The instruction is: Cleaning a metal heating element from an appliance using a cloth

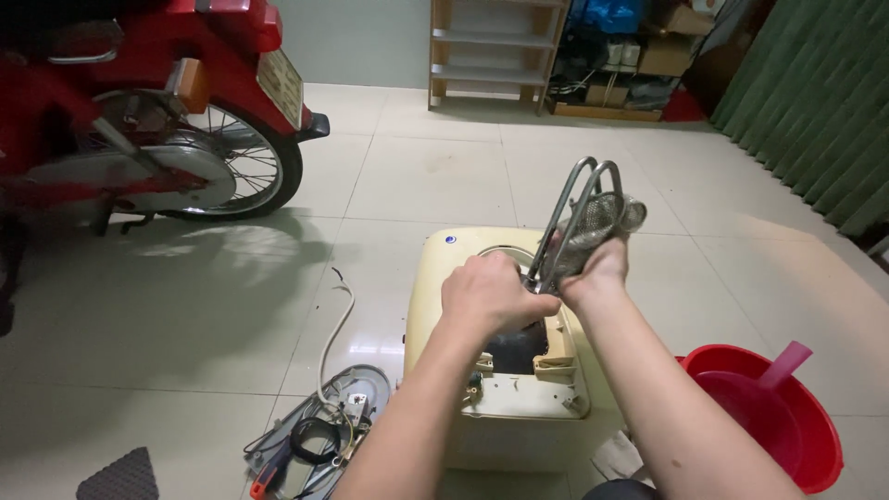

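A cream boxy appliance casing (pixel 435 287) lies on the tiled floor with its inside open toward me. My left hand (pixel 489 292) is closed at the base of a looped metal heating element (pixel 579 199) that sticks up out of the casing. My right hand (pixel 600 264) grips a wad of steel wool (pixel 607 218) pressed against the element's tubes. The element's lower end is hidden behind my hands.
A red motorbike (pixel 139 111) stands at the left. A detached cover (pixel 324 426) with wires, a cable and a red-handled tool lies at the lower left. A red basin (pixel 778 407) with a pink scoop sits at the right. Shelves and boxes line the back wall.
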